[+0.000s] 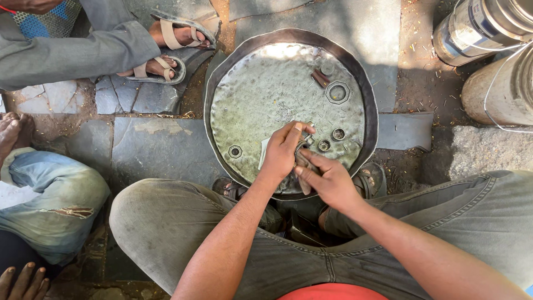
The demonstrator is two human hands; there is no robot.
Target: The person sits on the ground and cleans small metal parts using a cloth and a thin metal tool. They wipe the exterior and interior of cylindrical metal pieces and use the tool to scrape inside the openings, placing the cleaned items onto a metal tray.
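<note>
A round dented metal pan (255, 94) with a dark raised rim lies on the stone ground between my knees. My left hand (284, 149) is closed on a small metal ring-shaped part (304, 145) at the pan's near edge. My right hand (327, 179) meets it from the right, its fingers pinching a thin dark piece under that part. A pale scrap (262, 153) lies under my left hand. On the pan rest a large hex nut (337, 92), a small hex nut (235, 151), two round rings (331, 139) and a short brownish bar (320, 78).
Another person's sandalled feet (166, 53) and grey sleeve are at the top left. A second person's jeans-clad leg (50, 200) is at the left, with a hand (22, 280) at the bottom left corner. Metal canisters (477, 28) stand at the top right.
</note>
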